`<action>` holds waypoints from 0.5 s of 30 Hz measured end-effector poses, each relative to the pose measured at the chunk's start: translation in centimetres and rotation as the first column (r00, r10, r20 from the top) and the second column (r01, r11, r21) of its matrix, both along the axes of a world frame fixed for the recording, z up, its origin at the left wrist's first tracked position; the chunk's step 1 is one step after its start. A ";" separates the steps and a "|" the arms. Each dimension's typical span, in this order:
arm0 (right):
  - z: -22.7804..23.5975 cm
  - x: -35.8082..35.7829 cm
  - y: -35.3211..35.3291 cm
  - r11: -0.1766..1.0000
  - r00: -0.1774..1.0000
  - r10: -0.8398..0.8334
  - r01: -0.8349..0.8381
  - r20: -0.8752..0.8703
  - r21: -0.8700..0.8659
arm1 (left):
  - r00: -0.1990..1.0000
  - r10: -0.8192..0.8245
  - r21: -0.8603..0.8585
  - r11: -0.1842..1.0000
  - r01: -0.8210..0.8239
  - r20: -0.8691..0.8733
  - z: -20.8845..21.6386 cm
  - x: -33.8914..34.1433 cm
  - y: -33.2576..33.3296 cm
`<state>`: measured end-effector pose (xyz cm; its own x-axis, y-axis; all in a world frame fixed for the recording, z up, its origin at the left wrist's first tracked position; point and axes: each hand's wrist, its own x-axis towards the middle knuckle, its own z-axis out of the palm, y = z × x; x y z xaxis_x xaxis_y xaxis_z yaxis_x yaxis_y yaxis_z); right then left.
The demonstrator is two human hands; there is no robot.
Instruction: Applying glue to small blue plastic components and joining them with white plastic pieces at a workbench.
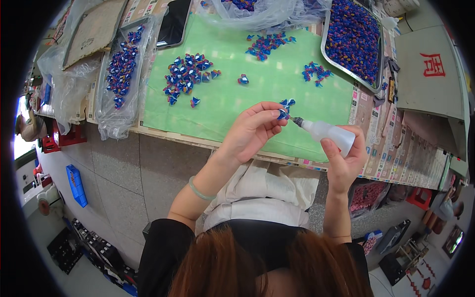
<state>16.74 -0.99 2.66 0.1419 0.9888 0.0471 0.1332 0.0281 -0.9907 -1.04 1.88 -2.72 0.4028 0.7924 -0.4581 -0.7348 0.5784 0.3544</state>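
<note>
1. Green sheet (170, 116) covers the middle of your worktable (383, 143), with a dark phone (174, 22) by its upper left edge.
2. Your left hand (252, 129) pinches a small blue-and-white piece (282, 114) between thumb and fingers, over the near part of the sheet.
3. Your right hand (347, 161) grips a whitish squeeze bottle (327, 134), tilted so its dark nozzle (297, 121) points left.
4. That piece sits between your hands, at the left fingertips and right by the nozzle; whether they touch, you cannot tell.
5. Beyond your left hand lies a cluster of similar pieces (185, 76); a metal tray (326, 54) at upper right holds many small blue parts (354, 39).
</note>
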 end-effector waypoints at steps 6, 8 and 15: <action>0.2 0.1 0.1 1.000 0.999 -0.007 0.006 -0.046 -0.009 | 1.000 -0.005 -0.012 1.000 0.005 -0.006 0.1 0.0 0.0; 0.1 0.1 0.1 1.000 0.999 0.004 -0.004 -0.032 -0.002 | 1.000 -0.008 -0.016 1.000 0.008 -0.004 0.1 0.1 0.1; -0.1 0.8 0.2 1.000 0.992 -0.030 0.030 -0.122 -0.002 | 1.000 -0.006 -0.015 1.000 0.006 0.002 0.0 0.1 0.1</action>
<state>17.56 -0.81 2.56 0.1760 0.9840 0.0270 0.0122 0.0252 -0.9996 -0.99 2.01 -2.69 0.4086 0.7831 -0.4689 -0.7319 0.5881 0.3443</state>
